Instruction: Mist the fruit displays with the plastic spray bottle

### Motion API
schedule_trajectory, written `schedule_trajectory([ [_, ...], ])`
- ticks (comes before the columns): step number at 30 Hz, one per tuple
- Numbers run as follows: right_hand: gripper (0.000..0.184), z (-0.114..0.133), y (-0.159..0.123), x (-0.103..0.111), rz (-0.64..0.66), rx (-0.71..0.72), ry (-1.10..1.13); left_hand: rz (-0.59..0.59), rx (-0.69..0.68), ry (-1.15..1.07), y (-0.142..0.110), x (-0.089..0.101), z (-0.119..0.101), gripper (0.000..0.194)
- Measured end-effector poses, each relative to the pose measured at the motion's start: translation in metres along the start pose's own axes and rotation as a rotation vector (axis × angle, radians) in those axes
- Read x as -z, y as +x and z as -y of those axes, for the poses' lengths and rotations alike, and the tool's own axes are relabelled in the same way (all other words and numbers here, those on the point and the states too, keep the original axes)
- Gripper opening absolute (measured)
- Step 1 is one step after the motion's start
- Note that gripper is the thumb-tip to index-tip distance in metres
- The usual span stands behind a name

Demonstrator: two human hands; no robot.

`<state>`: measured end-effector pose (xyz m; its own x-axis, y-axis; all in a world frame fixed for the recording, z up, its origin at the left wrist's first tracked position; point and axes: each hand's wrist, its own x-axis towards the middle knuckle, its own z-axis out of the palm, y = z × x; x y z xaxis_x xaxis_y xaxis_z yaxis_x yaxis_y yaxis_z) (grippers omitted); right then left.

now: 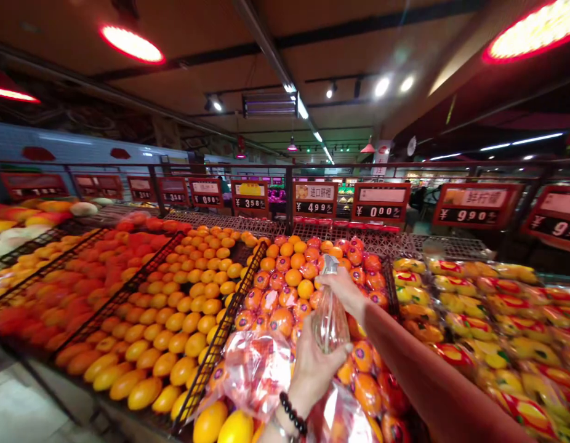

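The clear container (330,333) is held upright; the left hand's (310,364) fingers cup its base, the right hand's (344,290) fingers grasp its narrow top. Should either hold slacken, it could slip and tumble among the oranges (306,288) beyond.

From here I read 进口脐橙 and ¥ 4 99 on the middle sign (314,199). The sign just left of it (250,197) shows ¥ 3 58; the one just right (381,202), ¥ 0 00. Farther right, the lemon sign (477,205) says 鲜柠檬, ¥ 9 90. The rightmost sign (557,214) shows ¥ 9 9 before it leaves my view. The stickers (282,325) on the oranges (281,317) are too small to read.
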<state>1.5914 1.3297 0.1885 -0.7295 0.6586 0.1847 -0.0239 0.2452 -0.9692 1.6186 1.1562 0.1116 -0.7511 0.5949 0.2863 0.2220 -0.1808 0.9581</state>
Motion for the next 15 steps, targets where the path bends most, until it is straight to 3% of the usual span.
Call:
schedule_trajectory([
  [4,0.028,-0.006,-0.003,0.061,-0.116,-0.010,-0.070,0.129,0.018,-0.035,0.005,-0.045,-0.011,0.072],
  [8,0.028,-0.016,-0.038,0.108,-0.263,-0.029,-0.115,0.255,0.053,-0.176,-0.005,-0.079,-0.004,0.073],
  [12,0.036,-0.032,-0.084,0.131,-0.344,-0.062,-0.132,0.338,0.108,-0.119,-0.029,-0.095,0.023,0.095],
  [15,0.044,-0.059,-0.114,0.137,-0.376,-0.088,-0.105,0.377,0.290,-0.077,-0.056,-0.093,0.039,0.108],
])
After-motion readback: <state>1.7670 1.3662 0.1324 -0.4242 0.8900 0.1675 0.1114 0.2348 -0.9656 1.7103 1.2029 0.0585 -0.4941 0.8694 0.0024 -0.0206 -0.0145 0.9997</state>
